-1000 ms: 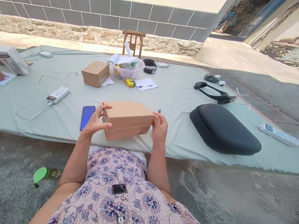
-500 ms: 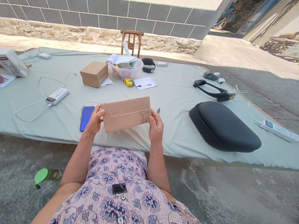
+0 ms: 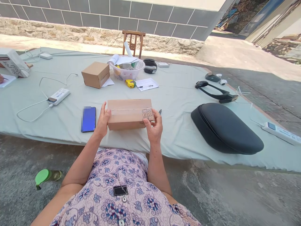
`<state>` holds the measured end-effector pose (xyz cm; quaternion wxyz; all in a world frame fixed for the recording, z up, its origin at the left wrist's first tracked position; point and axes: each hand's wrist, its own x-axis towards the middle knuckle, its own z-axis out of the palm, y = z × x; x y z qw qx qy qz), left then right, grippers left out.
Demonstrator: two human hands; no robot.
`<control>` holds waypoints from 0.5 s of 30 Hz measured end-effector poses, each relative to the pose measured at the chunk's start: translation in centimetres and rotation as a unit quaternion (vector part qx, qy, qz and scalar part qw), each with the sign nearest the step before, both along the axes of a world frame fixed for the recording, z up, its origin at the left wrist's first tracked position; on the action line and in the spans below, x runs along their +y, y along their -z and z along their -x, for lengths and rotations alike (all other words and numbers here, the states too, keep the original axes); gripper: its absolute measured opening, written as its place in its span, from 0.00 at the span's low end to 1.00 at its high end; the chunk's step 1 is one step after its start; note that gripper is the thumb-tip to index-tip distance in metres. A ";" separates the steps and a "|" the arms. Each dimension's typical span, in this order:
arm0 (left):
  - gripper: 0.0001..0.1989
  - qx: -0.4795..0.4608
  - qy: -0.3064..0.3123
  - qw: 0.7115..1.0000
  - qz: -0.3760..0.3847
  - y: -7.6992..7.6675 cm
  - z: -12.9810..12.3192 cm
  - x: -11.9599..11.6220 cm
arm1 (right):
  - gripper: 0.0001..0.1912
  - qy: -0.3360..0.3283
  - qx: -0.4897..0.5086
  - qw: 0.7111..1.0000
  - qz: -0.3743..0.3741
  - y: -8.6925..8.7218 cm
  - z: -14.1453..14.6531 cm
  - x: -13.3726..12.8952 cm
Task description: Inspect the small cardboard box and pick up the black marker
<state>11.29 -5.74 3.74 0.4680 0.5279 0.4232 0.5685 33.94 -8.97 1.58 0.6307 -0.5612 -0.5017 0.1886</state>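
Hands both on the cardboard box, held in front of the person's floral dress and just over the pale green sheet; can't tell if the box's underside touches the sheet. Left hand stands upright against the left end, palm on the box, fingers pointing up, holding it from that side only. Right hand is curled onto the right end, fingers bent over the corner, so the box sits pinched between both hands. Box lies with its long side across the view, and a strip of tape runs along the face turned up to the camera, with a drawn mark near the right thumb. Phone lies flat just left of the left hand, and a small dark pen tip pokes up just beyond the right hand. Further out on the sheet are a second cardboard box, a plastic bowl of mixed items, a yellow tape measure, a power bank and a black cushion. Someone else's hand shows at the far left edge, apart from the box. Green-capped bottle lies on the concrete ground.
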 end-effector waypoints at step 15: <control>0.40 0.175 -0.055 0.982 0.038 -1.4 -1.5 -1.4 | 0.32 0.077 -0.128 0.989 0.018 -0.3 1.0 -0.2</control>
